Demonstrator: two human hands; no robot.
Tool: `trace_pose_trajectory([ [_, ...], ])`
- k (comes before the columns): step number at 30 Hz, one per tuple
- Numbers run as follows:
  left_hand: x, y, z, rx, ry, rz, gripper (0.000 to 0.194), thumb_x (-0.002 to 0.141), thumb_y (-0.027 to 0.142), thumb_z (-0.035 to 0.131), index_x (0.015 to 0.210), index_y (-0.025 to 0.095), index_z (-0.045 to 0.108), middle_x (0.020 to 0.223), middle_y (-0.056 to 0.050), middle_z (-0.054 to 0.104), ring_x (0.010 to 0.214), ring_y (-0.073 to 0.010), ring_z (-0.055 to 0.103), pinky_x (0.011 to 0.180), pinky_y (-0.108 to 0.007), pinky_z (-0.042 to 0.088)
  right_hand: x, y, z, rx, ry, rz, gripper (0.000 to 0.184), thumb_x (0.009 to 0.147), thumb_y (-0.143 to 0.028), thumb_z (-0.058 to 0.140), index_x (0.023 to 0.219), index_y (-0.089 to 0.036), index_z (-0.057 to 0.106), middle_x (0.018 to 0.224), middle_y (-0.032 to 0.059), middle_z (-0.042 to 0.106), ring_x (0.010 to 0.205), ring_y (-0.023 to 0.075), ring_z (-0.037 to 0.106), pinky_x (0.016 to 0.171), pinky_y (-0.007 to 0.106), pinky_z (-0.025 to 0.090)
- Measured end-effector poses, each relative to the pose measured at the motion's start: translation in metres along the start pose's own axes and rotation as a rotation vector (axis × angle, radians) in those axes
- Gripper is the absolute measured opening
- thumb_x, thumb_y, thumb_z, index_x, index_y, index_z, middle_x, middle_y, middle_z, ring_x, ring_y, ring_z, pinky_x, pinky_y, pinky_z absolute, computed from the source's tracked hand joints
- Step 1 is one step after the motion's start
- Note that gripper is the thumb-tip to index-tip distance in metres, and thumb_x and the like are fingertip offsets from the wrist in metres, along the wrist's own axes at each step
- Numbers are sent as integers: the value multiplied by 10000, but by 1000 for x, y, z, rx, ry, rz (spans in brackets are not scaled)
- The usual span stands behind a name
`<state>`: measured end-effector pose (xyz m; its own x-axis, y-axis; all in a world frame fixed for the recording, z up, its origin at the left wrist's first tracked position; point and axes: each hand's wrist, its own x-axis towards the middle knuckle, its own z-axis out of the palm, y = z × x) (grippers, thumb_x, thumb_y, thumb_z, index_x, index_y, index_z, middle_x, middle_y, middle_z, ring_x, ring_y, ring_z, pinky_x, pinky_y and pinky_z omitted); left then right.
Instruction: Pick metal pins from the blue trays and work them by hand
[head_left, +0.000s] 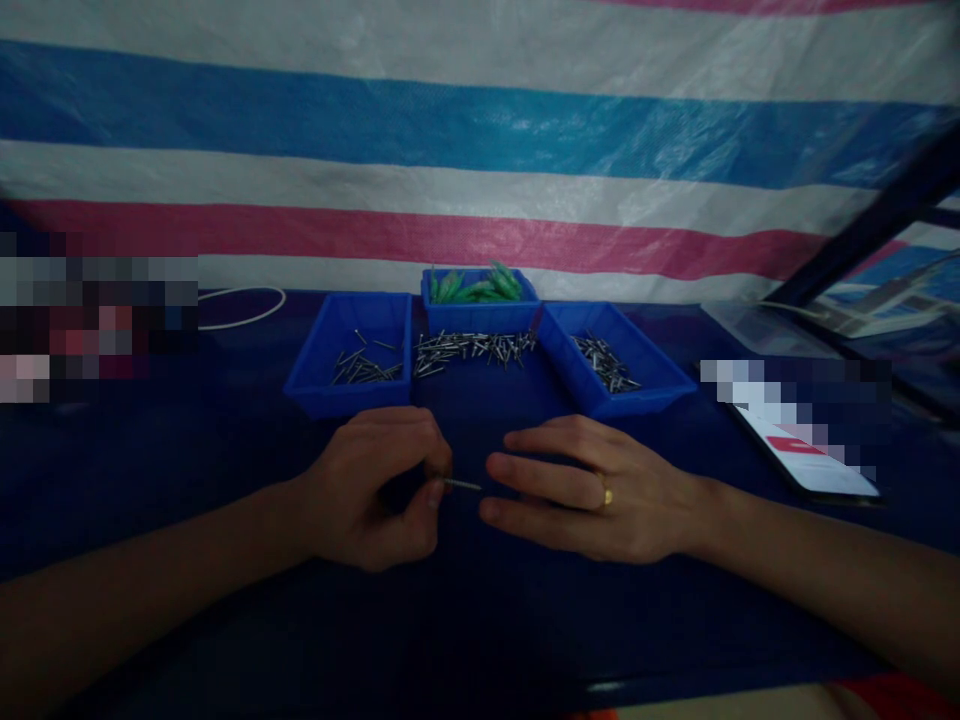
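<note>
Pinched between thumb and fingers of the left hand (386, 490), one thin grey metal screw with threaded shaft (462, 485) is held nearly level, its free end pointed toward three o'clock, perhaps so that it is left reachable for the right hand (600, 490), whose parted fingers are seen just beside it, gripping nothing visible. At twelve o'clock, a loose pile of silvery metal screws (480, 347) is laid between two blue rectangular plastic trays (352, 402) with similar pieces inside, placed at eleven and one o'clock, probably for easy reach.
</note>
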<state>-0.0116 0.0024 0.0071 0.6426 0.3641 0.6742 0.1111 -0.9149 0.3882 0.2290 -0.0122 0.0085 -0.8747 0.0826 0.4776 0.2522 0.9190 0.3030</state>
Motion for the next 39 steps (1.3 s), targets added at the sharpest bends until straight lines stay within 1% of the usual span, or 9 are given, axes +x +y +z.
trace_pose_trajectory([
  [3,0,-1,0,6,1,22,115,722,75,447,773,175,474,593,-2,540,519,-119,514,492,-242,418,0,0,0,-23,-14,-27,354,877,-158,505,1222,-230,546,1350,19,472,1145,208,467,836,312,485],
  [6,1,0,0,35,-7,19,121,734,65,439,778,172,476,595,2,539,527,-110,515,496,-231,421,-1,0,0,-2,-19,-23,380,874,-146,505,1249,-204,524,1343,8,484,1137,222,468,836,324,487],
  [10,2,2,1,78,2,7,81,751,93,483,765,173,484,582,13,533,519,-101,506,495,-225,420,-1,0,2,39,-35,9,398,879,-137,489,1277,-156,486,1300,38,524,1141,224,463,843,332,484],
  [15,0,1,2,112,-13,-38,78,763,108,477,785,181,494,604,9,547,539,-102,505,516,-235,429,1,1,4,78,-46,76,325,916,-174,413,1216,-140,532,1236,98,559,1102,207,494,826,327,489],
  [21,-1,-1,5,98,-54,-53,57,798,133,464,790,182,492,616,20,547,540,-91,503,519,-217,421,4,1,3,117,-40,82,280,911,-170,417,1132,-125,583,1133,102,611,1032,192,536,809,308,491],
  [24,1,0,5,157,-76,-53,51,817,143,465,815,176,504,626,22,565,546,-86,516,530,-205,425,4,1,4,142,-41,69,271,902,-164,429,1113,-110,591,1077,94,630,997,194,551,799,305,489],
  [30,3,2,6,324,-63,13,50,830,162,507,873,170,530,676,11,631,584,-95,570,575,-209,452,4,-1,5,154,-91,56,279,903,-181,432,1129,-95,572,1042,102,632,977,194,553,778,311,487],
  [35,3,1,8,334,-42,53,56,835,152,532,888,152,549,664,5,629,582,-89,568,570,-199,456,4,-4,5,220,-125,94,289,881,-159,428,1127,-98,566,1014,107,630,961,188,559,777,314,491],
  [39,3,0,8,345,-68,105,66,834,161,550,897,147,565,704,-6,645,614,-93,579,593,-205,481,5,-6,6,302,-144,125,301,858,-134,436,1127,-93,564,1018,110,618,969,191,553,789,314,500],
])
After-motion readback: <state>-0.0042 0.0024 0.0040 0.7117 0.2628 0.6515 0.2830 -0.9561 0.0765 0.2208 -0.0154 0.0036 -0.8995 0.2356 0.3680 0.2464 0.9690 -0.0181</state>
